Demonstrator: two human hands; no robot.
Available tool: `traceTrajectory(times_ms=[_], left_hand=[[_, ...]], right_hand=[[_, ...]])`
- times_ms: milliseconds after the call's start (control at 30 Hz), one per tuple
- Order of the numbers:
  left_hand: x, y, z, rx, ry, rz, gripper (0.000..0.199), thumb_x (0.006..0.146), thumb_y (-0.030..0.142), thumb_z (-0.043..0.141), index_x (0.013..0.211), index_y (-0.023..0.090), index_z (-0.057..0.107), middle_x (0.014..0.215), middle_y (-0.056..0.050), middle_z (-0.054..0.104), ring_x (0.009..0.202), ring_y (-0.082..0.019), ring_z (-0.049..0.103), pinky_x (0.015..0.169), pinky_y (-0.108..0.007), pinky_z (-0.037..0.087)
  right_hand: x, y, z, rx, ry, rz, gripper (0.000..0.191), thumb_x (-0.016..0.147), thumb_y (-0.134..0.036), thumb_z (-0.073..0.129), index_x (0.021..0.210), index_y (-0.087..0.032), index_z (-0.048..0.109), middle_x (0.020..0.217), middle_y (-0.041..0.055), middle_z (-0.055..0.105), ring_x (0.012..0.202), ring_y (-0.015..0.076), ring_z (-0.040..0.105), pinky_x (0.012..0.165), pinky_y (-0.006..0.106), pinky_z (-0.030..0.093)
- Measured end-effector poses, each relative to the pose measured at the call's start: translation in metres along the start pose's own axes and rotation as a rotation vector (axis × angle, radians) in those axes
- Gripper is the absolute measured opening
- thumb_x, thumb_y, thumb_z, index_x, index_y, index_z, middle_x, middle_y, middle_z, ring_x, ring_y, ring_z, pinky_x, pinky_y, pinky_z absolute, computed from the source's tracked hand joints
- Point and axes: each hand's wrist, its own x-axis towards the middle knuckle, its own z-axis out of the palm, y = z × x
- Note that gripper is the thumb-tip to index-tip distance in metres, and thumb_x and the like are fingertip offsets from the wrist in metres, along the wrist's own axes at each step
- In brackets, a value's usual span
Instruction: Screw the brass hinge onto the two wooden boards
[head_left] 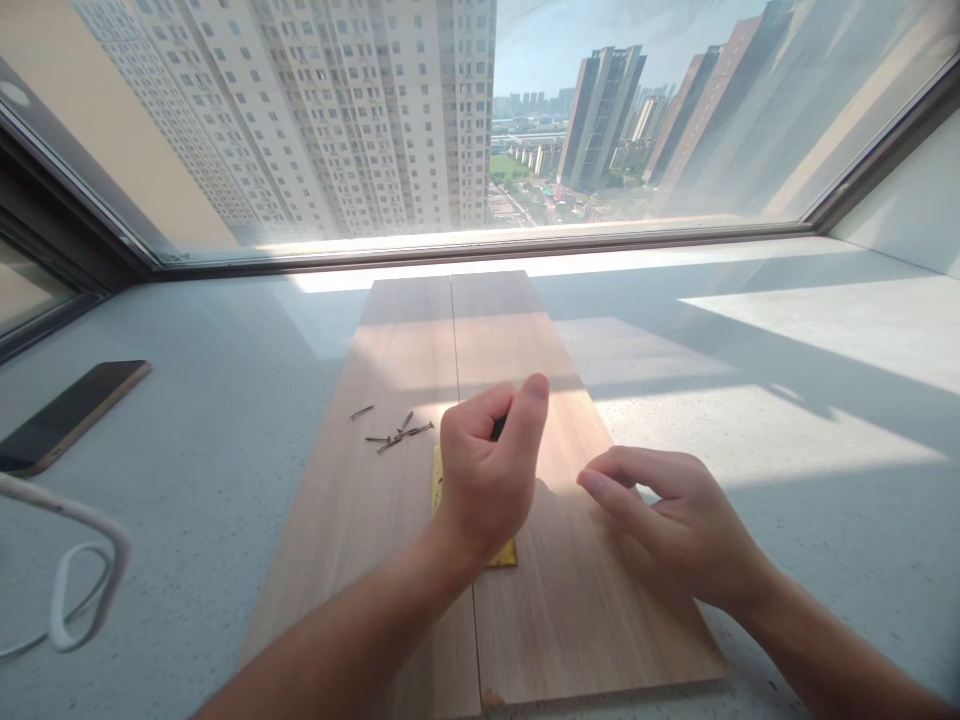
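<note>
My left hand (pixel 491 465) is closed in a fist over the middle of two wooden boards (pixel 577 610) lying side by side. A bit of something dark shows between its fingers and thumb, too little to name. Partly hidden beneath this hand lies a yellow piece (pixel 502 554) across the seam between the boards. My right hand (pixel 660 505) is over the right board's edge, with thumb and fingertips pinched together; whatever may be between them is too small to make out. Several screws or nails (pixel 401 435) lie loose on the left board.
A phone (pixel 71 415) rests on the pale speckled sill (pixel 202 430) at the left. Below it is a white cable (pixel 112 560). The window frame (pixel 480 248) runs behind the boards' far ends, with tall buildings outside.
</note>
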Motion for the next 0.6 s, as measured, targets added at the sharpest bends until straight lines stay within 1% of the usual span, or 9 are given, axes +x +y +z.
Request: traceTrajectory(times_ms=[100, 167, 233, 267, 300, 333, 400, 533, 600], left_hand=[[0.01, -0.002, 0.003, -0.013, -0.075, -0.025, 0.055, 0.09, 0.028, 0.052, 0.044, 0.018, 0.024, 0.045, 0.007, 0.018, 0.044, -0.007, 0.017, 0.044, -0.027, 0.013], [0.02, -0.001, -0.001, -0.039, -0.253, -0.078, 0.056, 0.088, 0.027, 0.055, 0.041, 0.018, 0.024, 0.043, 0.007, 0.018, 0.042, -0.006, 0.018, 0.044, -0.027, 0.013], [0.03, 0.001, -0.007, -0.088, -0.51, -0.142, 0.058, 0.087, 0.031, 0.057, 0.041, 0.018, 0.025, 0.042, 0.007, 0.02, 0.041, -0.005, 0.018, 0.043, -0.026, 0.013], [0.034, 0.001, -0.011, -0.125, -0.608, -0.176, 0.057, 0.087, 0.034, 0.056, 0.042, 0.019, 0.025, 0.043, 0.007, 0.021, 0.041, -0.005, 0.019, 0.043, -0.026, 0.014], [0.038, 0.002, -0.014, -0.165, -0.663, -0.214, 0.055, 0.089, 0.038, 0.054, 0.044, 0.019, 0.027, 0.043, 0.007, 0.022, 0.041, -0.005, 0.019, 0.043, -0.026, 0.014], [0.04, 0.002, -0.017, -0.2, -0.669, -0.251, 0.053, 0.09, 0.041, 0.05, 0.047, 0.019, 0.029, 0.044, 0.007, 0.023, 0.041, -0.006, 0.019, 0.043, -0.025, 0.015], [0.039, 0.002, -0.022, -0.215, -0.572, -0.283, 0.049, 0.092, 0.046, 0.046, 0.053, 0.02, 0.033, 0.046, 0.007, 0.026, 0.041, -0.007, 0.023, 0.042, -0.024, 0.019], [0.024, 0.003, -0.023, 0.012, -0.147, -0.155, 0.05, 0.088, 0.051, 0.055, 0.053, 0.019, 0.04, 0.052, 0.003, 0.041, 0.051, -0.01, 0.042, 0.05, -0.024, 0.035], [0.015, 0.004, -0.019, 0.063, 0.029, -0.129, 0.05, 0.086, 0.049, 0.059, 0.051, 0.018, 0.042, 0.052, 0.003, 0.041, 0.052, -0.009, 0.042, 0.05, -0.025, 0.034]], right_hand=[[0.001, 0.001, 0.0, -0.002, 0.005, 0.005, 0.035, 0.091, -0.04, 0.051, 0.065, -0.02, 0.061, 0.061, -0.0009, 0.061, 0.059, 0.013, 0.053, 0.058, 0.027, 0.039], [0.002, 0.001, 0.0, -0.007, 0.0, 0.004, 0.036, 0.091, -0.041, 0.051, 0.063, -0.019, 0.06, 0.06, -0.001, 0.06, 0.058, 0.0129, 0.053, 0.056, 0.027, 0.038], [0.002, 0.0, 0.0, -0.012, -0.007, -0.004, 0.037, 0.091, -0.041, 0.05, 0.063, -0.019, 0.06, 0.059, -0.0009, 0.06, 0.057, 0.013, 0.052, 0.056, 0.027, 0.038], [0.002, 0.0, 0.0, -0.015, -0.012, -0.007, 0.036, 0.091, -0.04, 0.05, 0.064, -0.019, 0.06, 0.06, -0.0007, 0.061, 0.058, 0.0133, 0.053, 0.056, 0.027, 0.039], [0.002, 0.0, 0.0, -0.017, -0.016, -0.007, 0.036, 0.092, -0.04, 0.05, 0.064, -0.019, 0.061, 0.061, -0.0004, 0.061, 0.058, 0.0136, 0.054, 0.057, 0.027, 0.039], [0.002, -0.001, 0.0, -0.019, -0.018, -0.006, 0.036, 0.092, -0.04, 0.05, 0.065, -0.019, 0.061, 0.062, -0.0001, 0.062, 0.059, 0.014, 0.055, 0.057, 0.028, 0.04], [0.002, -0.001, -0.001, -0.024, -0.014, -0.002, 0.035, 0.091, -0.04, 0.05, 0.065, -0.02, 0.062, 0.062, 0.0003, 0.063, 0.059, 0.0146, 0.055, 0.057, 0.028, 0.04], [0.001, -0.001, 0.0, -0.02, 0.002, -0.012, 0.035, 0.091, -0.04, 0.05, 0.065, -0.02, 0.063, 0.061, 0.0004, 0.063, 0.058, 0.0149, 0.056, 0.056, 0.028, 0.04], [0.002, 0.0, 0.001, -0.022, 0.003, -0.016, 0.035, 0.091, -0.04, 0.051, 0.065, -0.02, 0.062, 0.061, 0.0002, 0.063, 0.059, 0.0146, 0.056, 0.057, 0.028, 0.04]])
